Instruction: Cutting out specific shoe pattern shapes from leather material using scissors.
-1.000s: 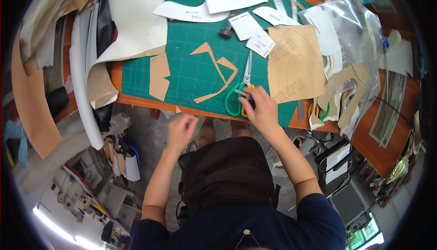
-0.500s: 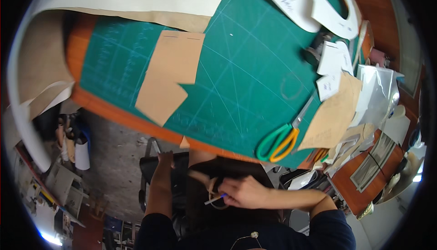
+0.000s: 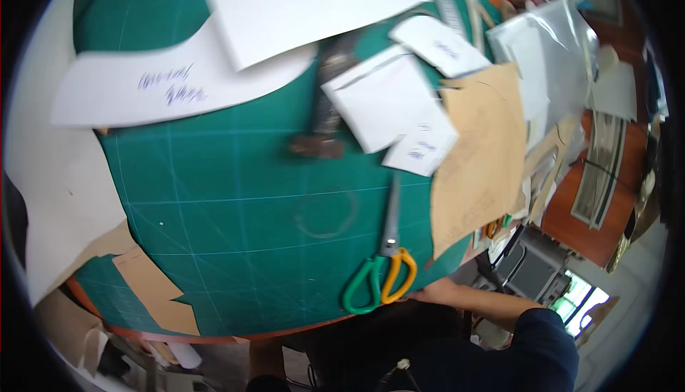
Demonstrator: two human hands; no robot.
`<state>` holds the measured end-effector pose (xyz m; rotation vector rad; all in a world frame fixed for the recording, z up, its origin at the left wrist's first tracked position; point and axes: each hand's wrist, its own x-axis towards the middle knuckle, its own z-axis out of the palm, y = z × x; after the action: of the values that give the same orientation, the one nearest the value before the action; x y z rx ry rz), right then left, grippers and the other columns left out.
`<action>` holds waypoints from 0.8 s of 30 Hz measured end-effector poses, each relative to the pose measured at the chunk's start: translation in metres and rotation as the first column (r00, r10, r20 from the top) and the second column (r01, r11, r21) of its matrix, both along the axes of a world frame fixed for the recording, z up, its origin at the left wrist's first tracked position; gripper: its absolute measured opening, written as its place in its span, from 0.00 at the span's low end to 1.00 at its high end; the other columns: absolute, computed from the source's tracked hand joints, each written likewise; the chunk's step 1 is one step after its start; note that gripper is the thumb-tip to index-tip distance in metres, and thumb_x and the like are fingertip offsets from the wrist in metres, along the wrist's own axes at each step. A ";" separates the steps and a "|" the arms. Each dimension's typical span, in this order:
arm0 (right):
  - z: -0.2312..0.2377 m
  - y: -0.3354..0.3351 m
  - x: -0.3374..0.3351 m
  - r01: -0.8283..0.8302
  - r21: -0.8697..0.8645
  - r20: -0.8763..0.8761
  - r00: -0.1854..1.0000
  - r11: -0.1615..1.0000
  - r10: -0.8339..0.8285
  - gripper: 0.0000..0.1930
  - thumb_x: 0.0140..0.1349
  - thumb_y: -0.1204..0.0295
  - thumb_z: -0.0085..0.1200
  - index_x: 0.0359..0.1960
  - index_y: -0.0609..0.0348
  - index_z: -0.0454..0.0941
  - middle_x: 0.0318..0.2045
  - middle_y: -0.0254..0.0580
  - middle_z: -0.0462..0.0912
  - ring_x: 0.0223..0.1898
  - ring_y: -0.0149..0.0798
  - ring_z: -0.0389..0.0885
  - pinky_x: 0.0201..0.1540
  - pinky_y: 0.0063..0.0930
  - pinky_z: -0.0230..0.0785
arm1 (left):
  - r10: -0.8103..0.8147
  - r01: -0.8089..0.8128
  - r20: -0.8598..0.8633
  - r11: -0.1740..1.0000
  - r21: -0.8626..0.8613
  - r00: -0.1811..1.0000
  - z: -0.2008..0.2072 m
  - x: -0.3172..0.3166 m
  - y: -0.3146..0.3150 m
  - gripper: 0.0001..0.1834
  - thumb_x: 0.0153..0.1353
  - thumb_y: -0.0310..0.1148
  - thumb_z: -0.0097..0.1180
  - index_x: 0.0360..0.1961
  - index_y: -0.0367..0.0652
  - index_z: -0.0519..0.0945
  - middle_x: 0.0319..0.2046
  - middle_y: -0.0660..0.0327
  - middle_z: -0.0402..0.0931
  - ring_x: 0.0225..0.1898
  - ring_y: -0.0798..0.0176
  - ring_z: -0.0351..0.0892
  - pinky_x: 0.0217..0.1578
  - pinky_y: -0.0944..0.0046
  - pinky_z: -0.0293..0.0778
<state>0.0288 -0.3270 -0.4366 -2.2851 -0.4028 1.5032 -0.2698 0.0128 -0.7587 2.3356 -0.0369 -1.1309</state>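
My right hand (image 3: 434, 292) is at the table's front edge, close beside the yellow handle of the scissors (image 3: 389, 249). Its fingers are small and partly hidden at the edge, so what they hold, if anything, does not show. The scissors lie on the green cutting mat (image 3: 235, 228), one handle green and the other yellow, blades pointing away. Of my left arm only the forearm (image 3: 265, 358) shows, below the table's edge; the left hand is hidden. A tan cut piece (image 3: 160, 288) with a notched side lies on the mat at the near left.
White pattern pieces (image 3: 171, 82) cover the far mat. Smaller white pieces (image 3: 389, 96) lie beside a dark hammer (image 3: 325, 110). Right of the scissors is a brown paper pattern (image 3: 478, 156), with a clear plastic sheet (image 3: 546, 64) beyond. A large pale sheet (image 3: 61, 192) curves along the left.
The view has swung to the right. My right hand, earlier low in front of me with a pen-like stick, is now at the table's edge by the scissors; the stick no longer shows.
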 end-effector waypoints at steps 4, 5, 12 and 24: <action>-0.016 -0.037 -0.013 0.355 0.024 0.018 0.935 0.935 -0.355 0.20 0.47 0.68 0.64 0.44 0.56 0.77 0.41 0.50 0.79 0.42 0.50 0.77 0.44 0.40 0.70 | -0.084 0.088 0.097 0.996 -0.035 0.992 -0.006 0.104 0.034 0.28 0.52 0.43 0.61 0.52 0.44 0.71 0.39 0.51 0.78 0.50 0.51 0.76 0.48 0.54 0.71; -0.023 -0.054 -0.025 0.380 0.030 0.236 0.896 0.925 -0.376 0.20 0.47 0.69 0.62 0.44 0.56 0.77 0.39 0.49 0.79 0.40 0.48 0.78 0.42 0.38 0.71 | -0.133 0.145 0.138 0.986 -0.082 0.981 -0.016 0.142 0.029 0.28 0.52 0.43 0.61 0.52 0.44 0.70 0.39 0.51 0.78 0.50 0.51 0.76 0.48 0.54 0.71; -0.125 -0.219 -0.127 0.936 -0.230 0.418 0.342 0.266 -0.842 0.14 0.49 0.71 0.57 0.37 0.66 0.76 0.25 0.42 0.79 0.29 0.34 0.78 0.33 0.32 0.71 | -0.256 0.303 0.295 0.945 -0.127 0.921 -0.049 0.232 0.086 0.28 0.52 0.43 0.60 0.52 0.43 0.70 0.39 0.50 0.78 0.49 0.51 0.76 0.47 0.54 0.71; -0.142 -0.246 -0.144 0.814 0.383 0.719 0.033 0.436 -0.694 0.13 0.64 0.64 0.51 0.29 0.63 0.72 0.20 0.45 0.73 0.22 0.48 0.72 0.28 0.36 0.64 | 0.046 -0.081 0.356 0.993 0.086 0.933 0.084 0.213 0.066 0.16 0.56 0.37 0.54 0.41 0.38 0.73 0.31 0.50 0.78 0.36 0.49 0.79 0.36 0.55 0.72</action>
<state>-0.1150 -0.5727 -0.5789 -2.4226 0.7328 -0.2007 -0.0564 0.0793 -0.6745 2.5828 -0.0357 -0.6816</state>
